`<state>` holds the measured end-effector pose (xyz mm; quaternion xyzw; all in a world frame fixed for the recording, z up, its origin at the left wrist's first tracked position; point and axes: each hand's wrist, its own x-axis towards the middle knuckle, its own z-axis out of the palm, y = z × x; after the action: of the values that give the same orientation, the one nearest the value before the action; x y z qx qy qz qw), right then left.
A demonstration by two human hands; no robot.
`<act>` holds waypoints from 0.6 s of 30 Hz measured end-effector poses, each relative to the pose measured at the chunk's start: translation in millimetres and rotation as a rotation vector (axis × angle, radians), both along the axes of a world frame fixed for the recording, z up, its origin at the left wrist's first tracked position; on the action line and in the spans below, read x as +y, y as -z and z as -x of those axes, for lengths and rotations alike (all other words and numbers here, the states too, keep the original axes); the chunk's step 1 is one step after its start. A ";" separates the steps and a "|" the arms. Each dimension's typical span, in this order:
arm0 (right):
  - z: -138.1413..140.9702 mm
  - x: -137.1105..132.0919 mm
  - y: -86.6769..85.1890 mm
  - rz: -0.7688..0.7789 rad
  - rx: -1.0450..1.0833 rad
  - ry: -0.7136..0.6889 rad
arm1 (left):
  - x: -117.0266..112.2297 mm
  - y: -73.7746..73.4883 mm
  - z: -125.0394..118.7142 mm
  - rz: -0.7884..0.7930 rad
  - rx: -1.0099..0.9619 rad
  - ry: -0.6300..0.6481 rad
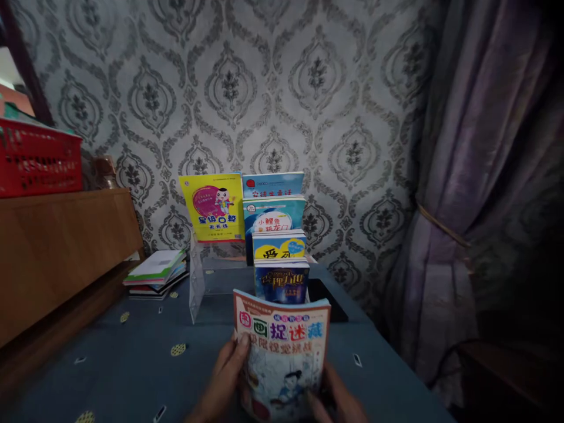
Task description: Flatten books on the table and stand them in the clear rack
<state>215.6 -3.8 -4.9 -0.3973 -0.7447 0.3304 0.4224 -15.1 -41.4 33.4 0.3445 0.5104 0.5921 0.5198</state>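
Upright in front of me is a picture book (pixel 282 352) with colourful title characters and a light cover. My left hand (pixel 227 376) grips its left edge, thumb on the front. Lower down, my right hand (pixel 337 396) closes on the right edge, its fingers partly hidden behind the cover. Just beyond stands a clear tiered rack (pixel 197 279) carrying books in steps: a dark blue book (pixel 282 282), a yellow-and-blue book (pixel 279 247), a teal book (pixel 274 216) and a blue book (pixel 273 185) on the right. A yellow workbook (pixel 214 205) stands at the rack's upper left.
A stack of books (pixel 156 273) lies left of the rack on the blue tablecloth (pixel 132 352). Behind the rack's right side is a flat black object (pixel 328 299). A wooden cabinet (pixel 66 252) bearing a red basket (pixel 39 158) stands left; a curtain (pixel 458 205) hangs right.
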 end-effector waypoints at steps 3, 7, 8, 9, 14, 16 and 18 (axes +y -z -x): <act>15.9 3.1 -24.6 -0.052 0.013 -0.045 | 4.6 -21.0 7.8 -0.037 0.011 -0.019; 43.2 19.6 -37.7 -0.075 0.003 -0.098 | 11.1 -40.4 26.2 -0.053 0.030 -0.088; 49.3 24.0 -37.7 -0.066 0.000 -0.110 | 12.5 -42.2 31.2 -0.055 0.030 -0.095; 54.9 27.9 -37.1 -0.062 0.002 -0.123 | 13.4 -43.0 35.9 -0.056 0.029 -0.104; 75.3 35.9 -31.4 -0.082 0.062 -0.198 | 14.0 -34.7 54.2 -0.074 0.037 -0.188; 80.9 35.6 -28.1 -0.080 0.060 -0.202 | 13.2 -28.2 59.6 -0.064 0.046 -0.224; 85.4 35.4 -24.8 -0.067 0.056 -0.199 | 12.5 -21.9 64.3 -0.053 0.033 -0.234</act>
<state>130.2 31.5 19.9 -0.2979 -0.7790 0.3565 0.4211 -79.4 -28.9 55.3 0.3057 0.5399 0.6563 0.4294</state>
